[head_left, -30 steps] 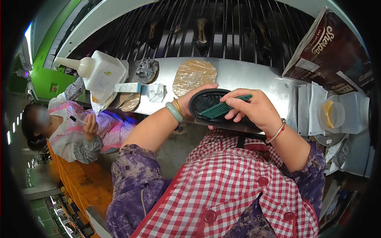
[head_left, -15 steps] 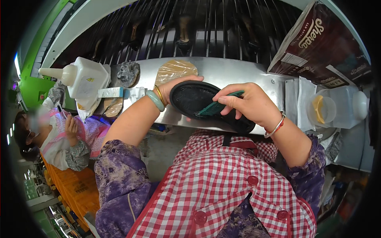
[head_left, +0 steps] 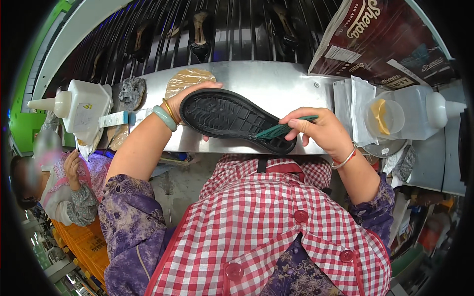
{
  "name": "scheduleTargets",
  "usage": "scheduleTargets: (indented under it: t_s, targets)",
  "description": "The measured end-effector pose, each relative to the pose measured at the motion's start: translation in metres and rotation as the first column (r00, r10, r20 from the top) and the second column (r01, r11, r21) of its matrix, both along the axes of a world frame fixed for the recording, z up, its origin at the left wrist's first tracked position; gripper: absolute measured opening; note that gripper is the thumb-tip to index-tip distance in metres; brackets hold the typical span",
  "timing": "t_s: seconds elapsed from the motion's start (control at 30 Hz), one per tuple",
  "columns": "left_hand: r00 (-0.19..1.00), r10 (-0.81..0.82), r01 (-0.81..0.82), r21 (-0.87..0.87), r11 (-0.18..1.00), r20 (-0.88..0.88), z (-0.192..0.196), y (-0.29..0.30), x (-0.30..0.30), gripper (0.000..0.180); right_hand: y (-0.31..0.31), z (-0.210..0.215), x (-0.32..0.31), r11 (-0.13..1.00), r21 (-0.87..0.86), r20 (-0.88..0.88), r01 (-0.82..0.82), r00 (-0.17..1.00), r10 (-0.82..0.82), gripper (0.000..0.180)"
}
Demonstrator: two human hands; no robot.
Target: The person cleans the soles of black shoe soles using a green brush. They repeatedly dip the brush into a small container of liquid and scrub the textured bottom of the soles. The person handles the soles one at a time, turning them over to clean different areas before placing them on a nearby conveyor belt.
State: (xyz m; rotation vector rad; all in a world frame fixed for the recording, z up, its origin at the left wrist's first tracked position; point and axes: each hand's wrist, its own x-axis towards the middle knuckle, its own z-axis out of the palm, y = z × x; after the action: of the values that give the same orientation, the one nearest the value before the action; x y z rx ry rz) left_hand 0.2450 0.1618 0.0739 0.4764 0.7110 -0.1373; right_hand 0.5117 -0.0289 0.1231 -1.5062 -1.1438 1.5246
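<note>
A black shoe sole [head_left: 237, 114], its ribbed, gridded hollow side facing up, is held over the metal ledge's near edge. My left hand [head_left: 190, 94] grips its broad end, with the thumb side along the far rim and fingers partly hidden underneath. Between the thumb and fingers of my right hand [head_left: 318, 129] is a green toothbrush-like brush [head_left: 276, 130]. Its tip touches the sole's inside near the narrower end, by the near rim. The bristles are hard to make out against the black.
White squeeze bottles stand left [head_left: 81, 111] and right [head_left: 422, 112]. A clear cup [head_left: 386, 117] sits before the right one, beside white sheets [head_left: 353, 112]. A plastic-wrapped tan pad [head_left: 190, 81] lies beyond my left hand. Shoe lasts [head_left: 200, 37] rest on the rack behind. Another person [head_left: 69, 182] sits at left.
The sole has turned flatter toward me, so its ribbed inside shows more. The brush tip has shifted toward the narrower end. The whole view has swung slightly.
</note>
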Motion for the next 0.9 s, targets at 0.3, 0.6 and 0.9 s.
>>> scheduleTargets:
  t_s: [0.3, 0.6, 0.9]
  targets:
    - [0.998, -0.022, -0.003, 0.437, 0.9, 0.052, -0.012, -0.014, -0.013, 0.052, -0.031, 0.007, 0.024, 0.985, 0.067, -0.139, 0.157, 0.979, -0.146, 0.02]
    - [0.731, 0.48, -0.557, 0.017, 0.83, 0.485, 0.016, -0.088, 0.036, 0.069, -0.001, 0.013, -0.036, 0.755, 0.583, -0.112, 0.3, 0.95, -0.292, 0.023]
    - [0.595, 0.555, -0.614, -0.117, 0.781, 0.581, -0.001, -0.091, 0.035, 0.066, -0.027, 0.019, -0.066, 0.776, 0.59, -0.043, 0.224, 0.968, -0.247, 0.015]
